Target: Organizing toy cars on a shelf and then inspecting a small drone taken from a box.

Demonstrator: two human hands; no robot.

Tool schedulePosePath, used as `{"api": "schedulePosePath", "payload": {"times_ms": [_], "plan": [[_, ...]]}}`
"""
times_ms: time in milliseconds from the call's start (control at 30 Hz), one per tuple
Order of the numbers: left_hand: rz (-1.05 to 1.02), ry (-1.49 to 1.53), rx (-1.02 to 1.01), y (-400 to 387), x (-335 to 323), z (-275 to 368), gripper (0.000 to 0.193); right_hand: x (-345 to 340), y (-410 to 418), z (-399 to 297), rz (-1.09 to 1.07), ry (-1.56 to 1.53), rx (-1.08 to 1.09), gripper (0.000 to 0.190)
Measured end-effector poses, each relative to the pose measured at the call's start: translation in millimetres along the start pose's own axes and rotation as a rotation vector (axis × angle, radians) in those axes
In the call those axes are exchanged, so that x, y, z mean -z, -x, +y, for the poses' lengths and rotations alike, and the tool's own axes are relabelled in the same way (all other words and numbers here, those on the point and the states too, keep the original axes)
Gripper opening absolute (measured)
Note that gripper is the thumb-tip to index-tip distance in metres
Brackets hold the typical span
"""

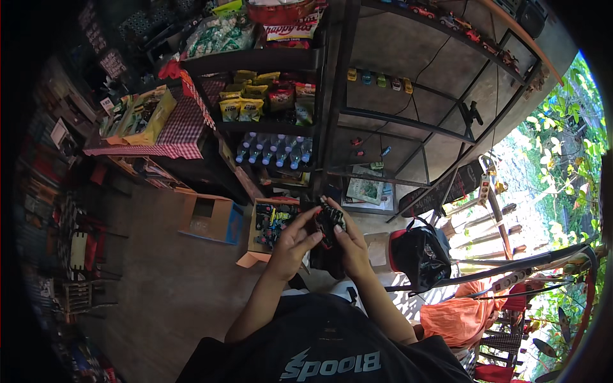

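Note:
Both hands meet in front of my chest around a small dark toy vehicle (327,229) with red trim and pale markings. My left hand (296,239) grips its left side, thumb and fingertips touching it. Along its right side, my right hand (351,237) holds it with the thumb on top. A black item (328,261), seemingly cloth, hangs beneath my right hand; its form is hard to make out. Just left of my hands, an open cardboard box (260,244) on the floor contains several dark toys (268,222) with blue and yellow parts, partly hidden by my left hand.
Ahead stand a shelf of snack bags (249,103) and water bottles (275,149), and a metal rack (407,117) bearing toy cars (381,80). Another cardboard box (210,218) lies left. A black bag (424,256) sits right, near a person in orange (455,318).

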State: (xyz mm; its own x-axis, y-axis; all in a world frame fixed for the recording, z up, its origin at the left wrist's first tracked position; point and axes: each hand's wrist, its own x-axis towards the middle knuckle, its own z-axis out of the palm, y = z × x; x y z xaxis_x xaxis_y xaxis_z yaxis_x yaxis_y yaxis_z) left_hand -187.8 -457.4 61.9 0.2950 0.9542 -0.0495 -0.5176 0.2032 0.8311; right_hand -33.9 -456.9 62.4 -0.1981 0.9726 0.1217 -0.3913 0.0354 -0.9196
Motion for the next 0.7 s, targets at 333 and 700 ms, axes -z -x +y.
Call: {"api": "schedulePosePath", "payload": {"times_ms": [333,700], "plan": [[0.184,-0.546,-0.210,-4.7,14.1,-6.6,0.053,-18.8,8.5,13.9,0.140,0.086,-0.073,0.054],[0.111,-0.363,0.002,-1.4,35.4,3.2,0.049,-35.8,-23.1,7.7,0.102,-0.083,-0.033,0.055]]}}
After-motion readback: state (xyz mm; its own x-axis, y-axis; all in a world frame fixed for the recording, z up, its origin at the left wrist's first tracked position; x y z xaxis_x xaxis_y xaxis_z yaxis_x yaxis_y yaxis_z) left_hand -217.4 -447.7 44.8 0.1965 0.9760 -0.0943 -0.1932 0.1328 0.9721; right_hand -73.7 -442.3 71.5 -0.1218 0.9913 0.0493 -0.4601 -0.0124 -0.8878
